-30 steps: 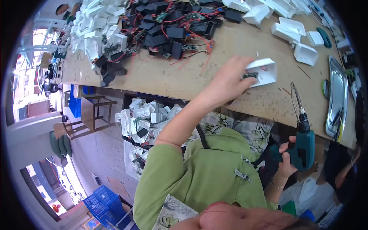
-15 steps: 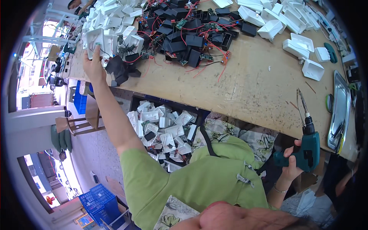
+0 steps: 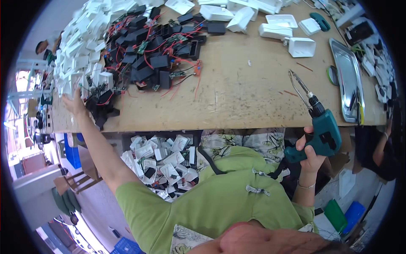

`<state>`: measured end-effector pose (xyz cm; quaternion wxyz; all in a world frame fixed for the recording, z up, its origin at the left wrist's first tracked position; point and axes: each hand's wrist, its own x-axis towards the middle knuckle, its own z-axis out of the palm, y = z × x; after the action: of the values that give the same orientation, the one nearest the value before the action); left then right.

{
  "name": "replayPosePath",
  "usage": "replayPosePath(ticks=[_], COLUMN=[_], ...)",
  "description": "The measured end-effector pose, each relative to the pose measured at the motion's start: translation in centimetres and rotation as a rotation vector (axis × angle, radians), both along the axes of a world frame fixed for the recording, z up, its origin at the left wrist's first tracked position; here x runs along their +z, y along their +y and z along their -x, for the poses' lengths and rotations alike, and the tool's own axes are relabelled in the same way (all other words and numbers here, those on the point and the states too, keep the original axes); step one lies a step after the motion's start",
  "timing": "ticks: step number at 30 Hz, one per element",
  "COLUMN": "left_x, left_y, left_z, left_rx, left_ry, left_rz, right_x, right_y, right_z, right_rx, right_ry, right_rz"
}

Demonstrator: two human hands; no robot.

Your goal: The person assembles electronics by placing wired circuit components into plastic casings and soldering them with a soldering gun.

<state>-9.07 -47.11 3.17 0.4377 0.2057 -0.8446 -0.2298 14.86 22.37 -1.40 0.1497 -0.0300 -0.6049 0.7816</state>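
The left hand [image 3: 75, 106] is stretched far out to the left end of the pale brown wooden desk [image 3: 237, 99], its fingers half curled at the near edge of an open white plastic box [image 3: 76, 80]; whether they grip that box or merely touch it, I cannot tell. The box sits at the near edge of a heap of white plastic boxes [image 3: 80, 62], probably grouped there to keep them apart from the loose black rectangular boxes [image 3: 160, 62], tangled with red wires and green circuit boards [image 3: 142, 46], just to their right. The right hand [image 3: 311, 154] is closed around the pistol grip of a teal power tool with a slim metal nose [image 3: 326, 133]. Held this way, the tool points up and away from the body, its tip over the desk, presumably leaving the left hand free to reach. A shiny rectangular metal tray [image 3: 344, 65] lies to the right of the tool, perhaps to keep small implements together, including a yellow-handled one [image 3: 360, 113].
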Motion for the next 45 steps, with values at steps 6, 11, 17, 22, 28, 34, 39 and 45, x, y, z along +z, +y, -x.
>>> replayPosePath(ticks=[6,11,17,22,28,34,39,45], left_x=[4.2,4.9,0.5,-0.1,2.1,-1.1,-2.8,-1.4], left_y=[10.1,33.3,45.7,49.3,48.8,48.6,48.0,42.4], left_z=[-1.4,1.4,10.7,14.0,9.0,-2.4,-4.7,-3.8], left_rx=[0.052,-0.88,-1.052,-1.198,-1.191,-1.147,-1.261,-0.995], left_ry=[0.18,0.162,0.033,-0.138,-0.249,-0.51,-0.367,-0.114], left_rz=[0.606,0.455,1.111,1.329,1.038,0.507,0.314,0.526], right_x=[-0.9,-1.9,-1.2,-2.1,-1.6,-2.0,-2.6,-2.7], right_y=[1.4,2.7,2.6,3.9,4.3,3.5,3.1,2.7], right_z=[0.3,0.6,0.9,-0.2,0.4,0.7,0.5,0.2], right_rx=[0.034,0.079,0.035,-0.044,-0.014,-0.007,0.067,0.08], right_ry=[0.075,0.099,0.128,0.066,0.026,0.044,0.081,0.088], right_rz=[0.197,0.321,0.298,0.314,0.342,0.381,0.402,0.407])
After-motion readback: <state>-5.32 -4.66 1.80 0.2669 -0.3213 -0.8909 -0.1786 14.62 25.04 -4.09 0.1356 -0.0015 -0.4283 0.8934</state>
